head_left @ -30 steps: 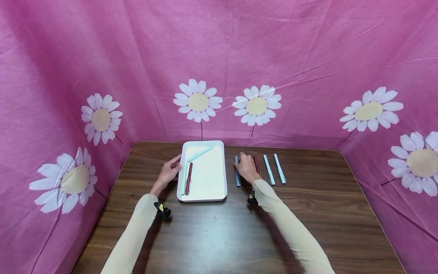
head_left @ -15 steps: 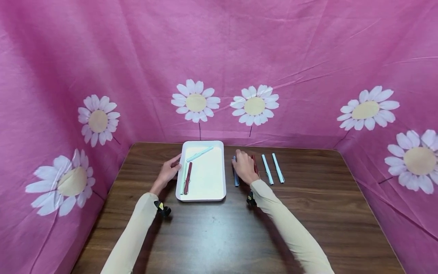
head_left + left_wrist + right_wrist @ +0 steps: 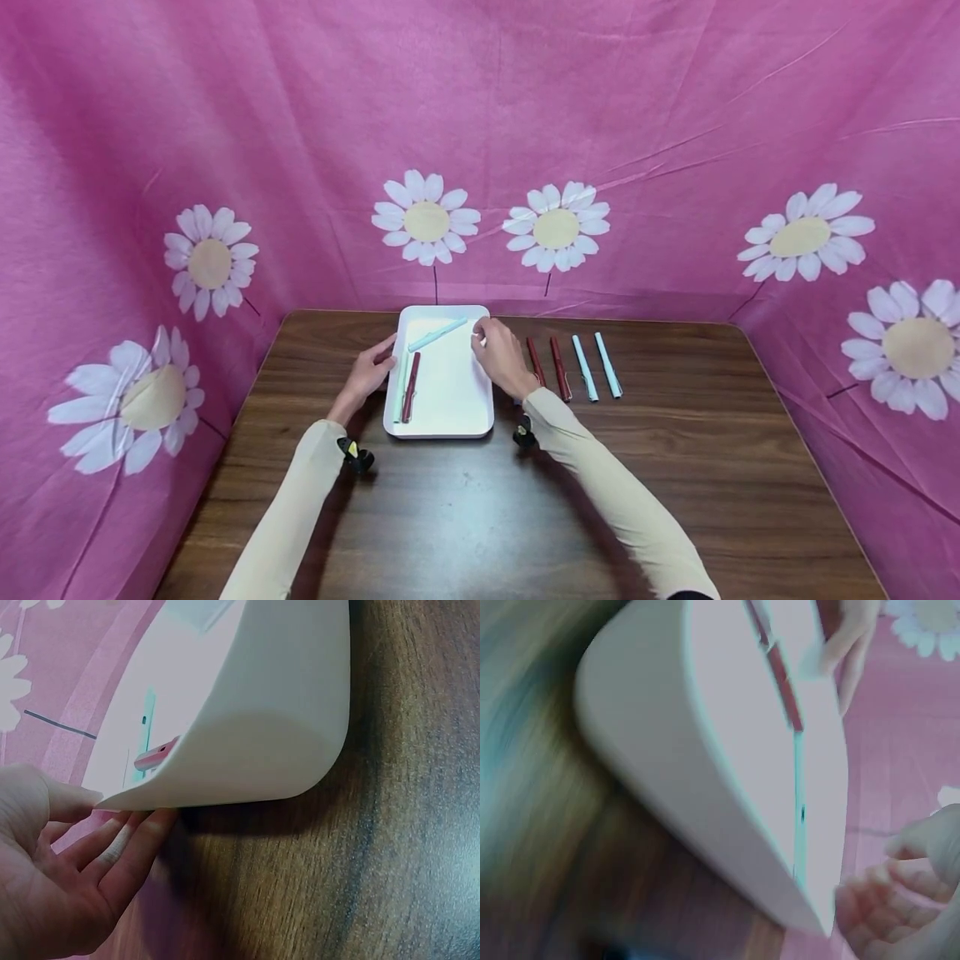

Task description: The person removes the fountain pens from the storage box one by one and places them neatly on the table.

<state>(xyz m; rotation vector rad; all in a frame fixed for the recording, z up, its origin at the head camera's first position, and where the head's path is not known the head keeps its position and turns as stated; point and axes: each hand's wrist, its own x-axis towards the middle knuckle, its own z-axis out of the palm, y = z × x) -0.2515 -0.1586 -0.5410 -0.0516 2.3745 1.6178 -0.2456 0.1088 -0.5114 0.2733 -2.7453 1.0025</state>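
A white tray (image 3: pixel 452 408) holds a dark red pen (image 3: pixel 411 387), a pale green pen (image 3: pixel 401 398) beside it, and a light blue pen (image 3: pixel 437 333) slanting near the far end. My left hand (image 3: pixel 369 372) holds the tray's left rim; the left wrist view shows its thumb (image 3: pixel 71 801) at the rim and fingers against the outside. Over the tray's right side is my right hand (image 3: pixel 501 354), blurred in the right wrist view, with loosely bent fingers (image 3: pixel 885 904) and no pen visible in them. Its wrist covers most of where the blue pen lay.
Right of the tray, two dark red pens (image 3: pixel 560 369) and two light blue pens (image 3: pixel 585 368) lie in a row on the brown wooden table (image 3: pixel 465 517). A pink curtain (image 3: pixel 480 100) with daisies surrounds the table's back and sides.
My right hand has left its place by the blue pen and moved left over the tray, uncovering a dark red pen. The left hand stays at the tray's rim.
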